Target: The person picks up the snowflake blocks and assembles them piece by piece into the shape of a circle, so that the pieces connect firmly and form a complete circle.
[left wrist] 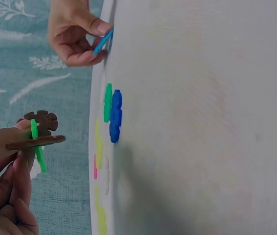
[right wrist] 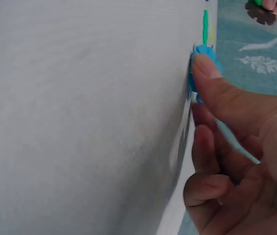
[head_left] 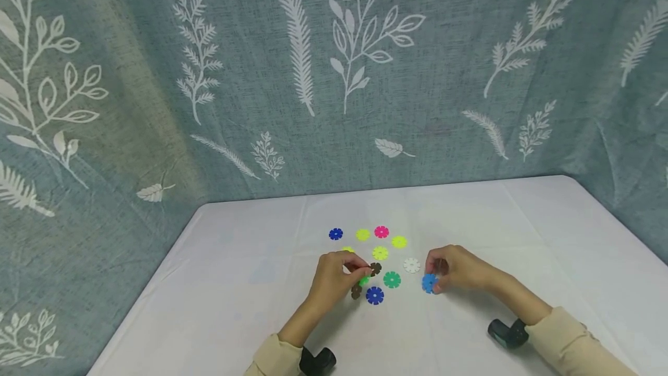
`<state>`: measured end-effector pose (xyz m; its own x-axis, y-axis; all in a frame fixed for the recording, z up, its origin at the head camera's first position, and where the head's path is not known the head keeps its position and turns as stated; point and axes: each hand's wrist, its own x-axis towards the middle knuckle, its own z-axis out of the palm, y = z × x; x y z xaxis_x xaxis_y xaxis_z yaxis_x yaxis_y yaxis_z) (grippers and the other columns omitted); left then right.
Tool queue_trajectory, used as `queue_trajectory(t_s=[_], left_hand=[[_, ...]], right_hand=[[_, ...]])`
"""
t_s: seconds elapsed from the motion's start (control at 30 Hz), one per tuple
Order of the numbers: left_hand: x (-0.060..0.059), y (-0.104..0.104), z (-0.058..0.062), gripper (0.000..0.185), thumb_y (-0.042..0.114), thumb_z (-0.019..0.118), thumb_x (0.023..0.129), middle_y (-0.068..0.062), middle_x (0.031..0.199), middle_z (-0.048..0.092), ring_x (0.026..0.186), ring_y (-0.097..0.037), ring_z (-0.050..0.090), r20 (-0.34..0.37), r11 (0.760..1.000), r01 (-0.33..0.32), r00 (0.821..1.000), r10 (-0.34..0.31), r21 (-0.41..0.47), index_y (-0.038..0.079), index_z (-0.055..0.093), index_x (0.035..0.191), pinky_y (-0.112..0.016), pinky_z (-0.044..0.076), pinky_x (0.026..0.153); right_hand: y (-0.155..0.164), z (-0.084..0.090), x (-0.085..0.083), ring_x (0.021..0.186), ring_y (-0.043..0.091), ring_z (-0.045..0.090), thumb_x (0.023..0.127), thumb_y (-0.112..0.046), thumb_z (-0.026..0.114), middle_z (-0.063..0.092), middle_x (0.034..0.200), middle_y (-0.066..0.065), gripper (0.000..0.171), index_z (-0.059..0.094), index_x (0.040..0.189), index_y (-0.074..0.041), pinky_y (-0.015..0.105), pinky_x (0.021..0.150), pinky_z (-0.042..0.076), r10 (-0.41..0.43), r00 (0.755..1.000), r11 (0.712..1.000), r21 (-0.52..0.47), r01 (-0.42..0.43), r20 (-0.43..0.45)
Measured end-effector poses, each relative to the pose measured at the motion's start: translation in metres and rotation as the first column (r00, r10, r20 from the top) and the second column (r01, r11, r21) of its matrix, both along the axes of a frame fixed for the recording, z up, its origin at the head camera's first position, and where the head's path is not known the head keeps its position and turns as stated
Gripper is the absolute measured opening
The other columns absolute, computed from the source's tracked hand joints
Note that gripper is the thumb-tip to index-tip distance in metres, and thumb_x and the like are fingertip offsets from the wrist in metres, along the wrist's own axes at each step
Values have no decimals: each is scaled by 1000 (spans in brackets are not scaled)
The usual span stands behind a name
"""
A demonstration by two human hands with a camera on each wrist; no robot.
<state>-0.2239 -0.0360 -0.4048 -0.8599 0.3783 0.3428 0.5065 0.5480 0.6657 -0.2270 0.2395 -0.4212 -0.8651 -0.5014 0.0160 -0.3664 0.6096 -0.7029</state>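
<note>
Brown-and-green plastic snowflake-disc cluster (left wrist: 36, 134), three pieces joined, pinched in left hand (head_left: 334, 274); right hand (head_left: 454, 268) pinches light-blue disc (head_left: 429, 283); nine loose discs (head_left: 381, 253) remain on desk (head_left: 250, 283).

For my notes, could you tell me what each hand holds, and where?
Left hand pinches joined brown-and-green discs by an edge; right hand pinches light blue disc at its rim.

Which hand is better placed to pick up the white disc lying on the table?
Probably the right hand. The white disc lies just beside it, but its fingers already pinch a light blue disc. The left hand is farther away and holds joined brown and green discs.
</note>
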Motion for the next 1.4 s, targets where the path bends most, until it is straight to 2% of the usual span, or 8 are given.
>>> queue_trajectory(t_s=[0.1,0.27,0.53,0.67,0.87,1.03,1.23,1.4], left_hand=[[1,0,0,4,11,72,77,0,72,70,67,-7,58,1,1000,3,1000,-3,3,7,72,77,-17,45,61],[2,0,-2,5,11,72,78,0,72,69,67,-7,58,9,1000,13,1000,-13,-2,6,70,77,-17,45,61],[4,1,-2,5,13,72,78,2,72,68,67,-4,55,-38,999,32,999,-33,-9,9,70,77,-17,43,61],[5,2,0,6,16,72,78,3,73,68,68,-3,55,-44,999,40,998,-41,-10,10,71,77,-18,44,62],[6,3,0,8,17,73,77,2,72,69,68,-3,55,-61,999,48,997,-49,-15,9,72,77,-19,44,62],[8,2,-3,6,13,73,76,2,71,68,69,-6,54,-155,998,58,986,-63,-37,8,71,76,-21,45,64],[11,2,-6,8,7,75,73,2,67,65,65,-7,52,-299,998,43,953,-53,-39,8,67,72,-20,43,64],[14,4,-6,11,5,76,71,2,65,63,63,-7,52,-359,998,22,932,-39,-50,8,66,70,-20,43,63]], right_hand=[[-4,1,0,66,7,49,69,-6,75,57,70,-4,18,60,78,-10,20,62,43,-13,1000,1000,-27,13,11],[-23,7,-1,63,9,49,75,-8,73,58,67,-3,11,64,80,-6,19,57,43,-136,991,987,-90,137,16],[-56,21,0,63,15,62,83,-14,66,68,72,7,21,66,95,3,28,59,49,-241,928,923,-228,309,283],[-62,21,0,62,11,60,84,-15,64,68,74,7,24,66,97,6,29,63,52,-242,908,906,-255,338,343],[-64,18,0,61,8,57,85,-18,62,65,69,1,29,66,98,7,26,62,49,-175,910,904,-304,299,375],[-68,18,1,59,7,56,85,-13,61,64,69,-1,25,66,96,8,23,61,49,-178,895,898,-305,318,409],[-80,17,5,56,9,54,85,-5,58,63,69,1,17,66,92,8,22,59,49,-267,845,849,-302,434,464],[-85,19,7,56,8,54,84,-2,58,62,68,1,15,65,89,9,22,59,50,-266,863,856,-307,416,429]])
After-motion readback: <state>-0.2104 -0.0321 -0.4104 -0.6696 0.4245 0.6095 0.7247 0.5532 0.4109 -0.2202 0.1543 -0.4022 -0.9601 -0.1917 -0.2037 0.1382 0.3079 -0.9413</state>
